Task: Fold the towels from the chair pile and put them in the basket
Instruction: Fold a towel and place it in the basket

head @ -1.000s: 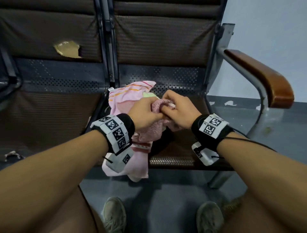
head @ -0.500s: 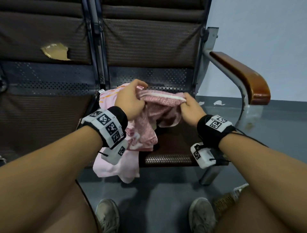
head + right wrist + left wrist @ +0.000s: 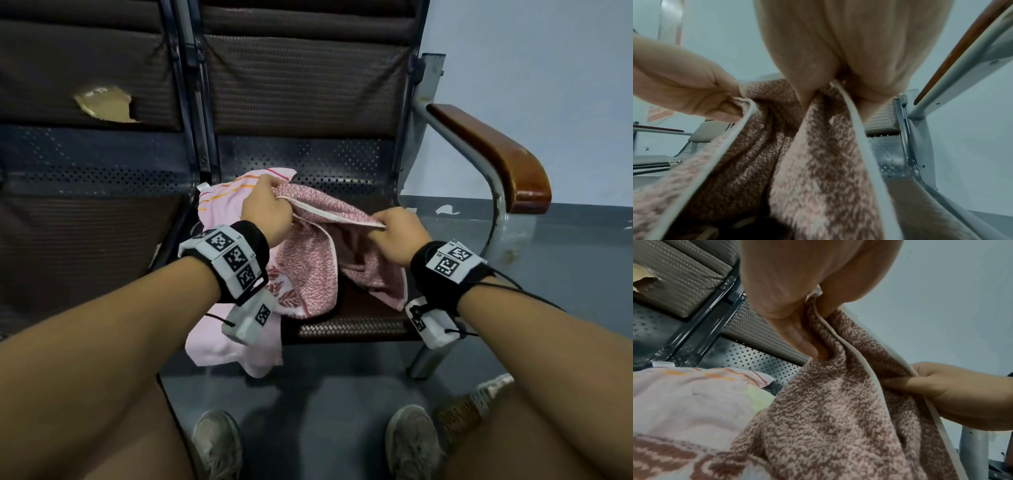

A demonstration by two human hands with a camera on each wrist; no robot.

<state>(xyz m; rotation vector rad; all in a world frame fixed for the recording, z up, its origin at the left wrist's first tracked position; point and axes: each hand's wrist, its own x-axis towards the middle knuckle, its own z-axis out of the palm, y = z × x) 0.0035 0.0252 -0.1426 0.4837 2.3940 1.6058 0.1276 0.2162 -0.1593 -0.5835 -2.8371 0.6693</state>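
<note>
A speckled pink towel (image 3: 308, 263) with a white hem hangs over the chair seat (image 3: 356, 322), stretched between both hands. My left hand (image 3: 265, 207) pinches its upper left edge, and the left wrist view shows the thumb and fingers (image 3: 797, 331) closed on the hem. My right hand (image 3: 394, 229) pinches the hem further right, also seen gripping the towel (image 3: 818, 162) in the right wrist view. Under it lies a pile of light pink towels (image 3: 222, 205), one with orange stripes, drooping off the seat's front left. No basket is in view.
The chair has a wooden armrest (image 3: 493, 154) on a metal frame at the right. A second seat (image 3: 68, 240) stands at the left, its backrest torn. My shoes (image 3: 219, 445) rest on the grey floor beneath, with a brown object (image 3: 469, 407) by the right shoe.
The hands were together on the bunched towel; they have since drawn apart along its hem, spreading the top edge. The towel now hangs opened out between them.
</note>
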